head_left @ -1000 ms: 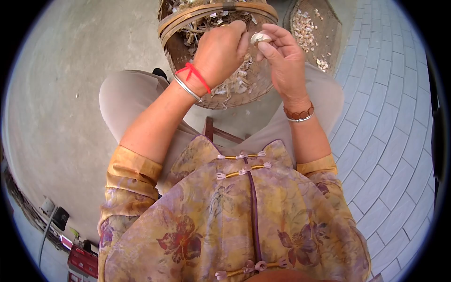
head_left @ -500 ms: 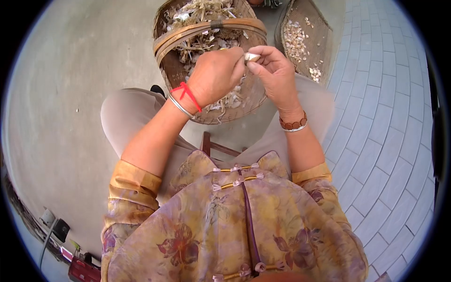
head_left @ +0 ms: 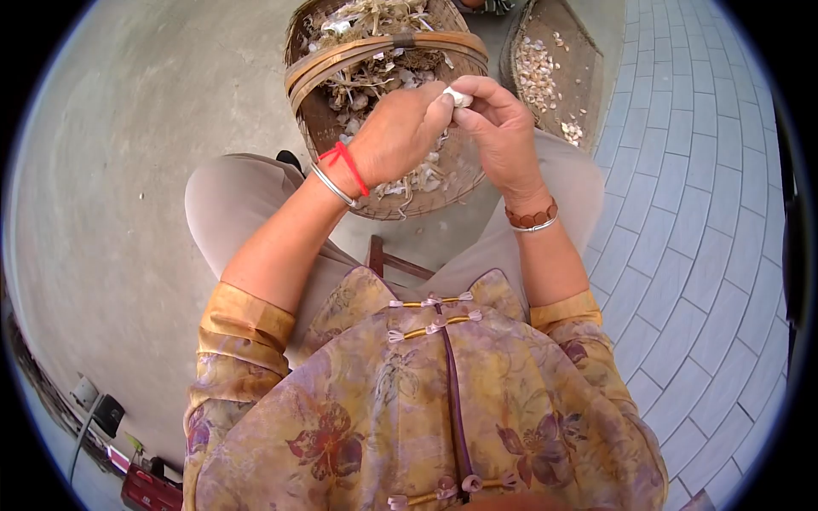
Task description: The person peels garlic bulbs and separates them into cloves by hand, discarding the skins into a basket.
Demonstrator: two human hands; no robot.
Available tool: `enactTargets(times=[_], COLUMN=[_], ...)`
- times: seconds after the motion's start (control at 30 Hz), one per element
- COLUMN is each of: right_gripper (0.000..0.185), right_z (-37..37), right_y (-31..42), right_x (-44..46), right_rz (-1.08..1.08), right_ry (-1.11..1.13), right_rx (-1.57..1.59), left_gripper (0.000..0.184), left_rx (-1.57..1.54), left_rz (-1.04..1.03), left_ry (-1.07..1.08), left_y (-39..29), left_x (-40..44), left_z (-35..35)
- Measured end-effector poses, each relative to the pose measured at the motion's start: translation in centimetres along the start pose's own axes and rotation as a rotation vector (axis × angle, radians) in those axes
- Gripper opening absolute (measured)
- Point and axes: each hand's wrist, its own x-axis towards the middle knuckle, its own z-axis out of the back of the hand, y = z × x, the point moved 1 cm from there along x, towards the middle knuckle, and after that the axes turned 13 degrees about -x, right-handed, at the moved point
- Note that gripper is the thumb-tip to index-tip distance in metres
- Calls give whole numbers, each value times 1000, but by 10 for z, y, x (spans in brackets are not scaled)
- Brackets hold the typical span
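Above the basket, my left hand (head_left: pixel 404 129) and my right hand (head_left: pixel 503 136) meet, both closed in a pinch on one small white garlic bulb (head_left: pixel 457 98). My left thumb presses its near side, and my right fingers and thumb grip it from the right. Part of the garlic is hidden by the fingertips. Beneath my hands is a woven basket (head_left: pixel 464 175) with a bent bamboo handle (head_left: pixel 366 56). Dried garlic stalks and papery skins (head_left: pixel 358 85) lie in it.
A woven tray (head_left: pixel 584 55) with loose garlic cloves (head_left: pixel 537 72) lies beyond my right hand. My knees flank the basket, with a wooden stool bar (head_left: pixel 405 266) below. Grey paving bricks (head_left: pixel 682 213) run along the right. A red object (head_left: pixel 152 490) stands lower left.
The garlic has turned slightly between my fingers, and my left thumb now lies over its near side. The basket appears slightly further right and higher in view.
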Motion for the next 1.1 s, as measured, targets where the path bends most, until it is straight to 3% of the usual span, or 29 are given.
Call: enactTargets(times=[0.27, 0.37, 0.43, 0.57, 0.67, 0.73, 0.87, 0.93, 1.1], right_gripper=[23, 24, 26, 30, 34, 34, 27, 19, 24], right_z=[5, 1, 1, -4, -12, -15, -15, -17, -8], right_y=[-4, 1, 2, 10, 10, 6, 10, 7, -6], right_x=[4, 5, 6, -1, -4, -4, -2, -1, 5], right_rz=[-3, 21, 213, 320, 293, 247, 248, -53, -320], right_ry=[101, 52, 64, 62, 5, -43, -24, -40, -160], right_rx=[404, 293, -50, -423, -500, -181, -282, 148, 513], left_gripper=[26, 28, 32, 39, 38, 35, 30, 26, 21], left_rx=[-15, -112, 18, 38, 65, 115, 155, 72, 100], left_rz=[-49, -37, 9, 62, -105, -139, -166, -147, -28], left_ry=[-66, -36, -64, -28, -114, -160, -199, -246, -287], left_y=[-13, -15, -12, -13, -5, -6, -10, -7, 0], left_x=[-3, -3, -1, -2, -4, -4, -3, -1, -1], left_z=[4, 6, 3, -1, -5, -5, -4, -6, -4])
